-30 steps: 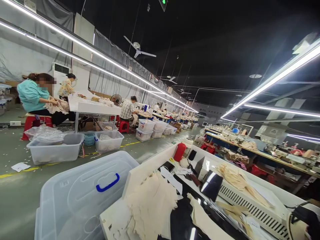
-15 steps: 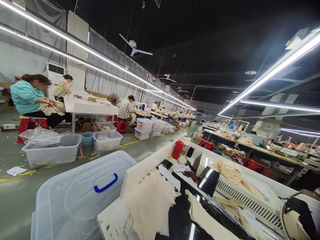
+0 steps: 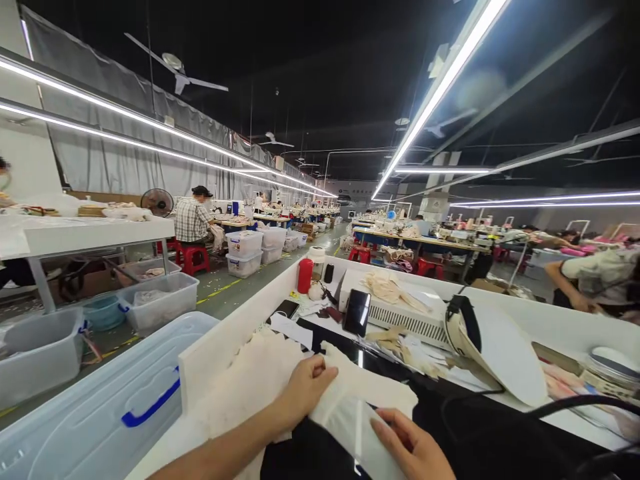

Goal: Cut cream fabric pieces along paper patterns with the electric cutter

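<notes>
We hold a pale sheet (image 3: 345, 417) low over the tabletop (image 3: 465, 417), between our two hands; our left hand (image 3: 306, 390) has thumb and fingers drawn together on its upper left end; our right hand (image 3: 413, 445) has its thumb at the right edge and its fingers curled, though we cannot tell how firmly they close. A cream fabric piece (image 3: 383, 385) lies just beyond the sheet, its ragged edge reaching right over the black surface; a cream fabric stack (image 3: 245, 373) spreads beside our left forearm, close to the low white wall (image 3: 240, 317), which limits room on that side; past it, outside, sits a translucent lid (image 3: 165, 360) with a blue handle (image 3: 150, 403).

Ahead, scraps (image 3: 400, 343), a dark upright device (image 3: 357, 311) and a slatted white housing (image 3: 400, 320) crowd the far side; a dark phone (image 3: 284, 309) and a red bottle (image 3: 305, 275) stand or lie near the far left corner. To our right the black surface is more open, crossed by a dark cable (image 3: 575, 403); a strapped visor (image 3: 505, 347) borders that space at the back, and a round container (image 3: 613, 367) sits farther right.
</notes>
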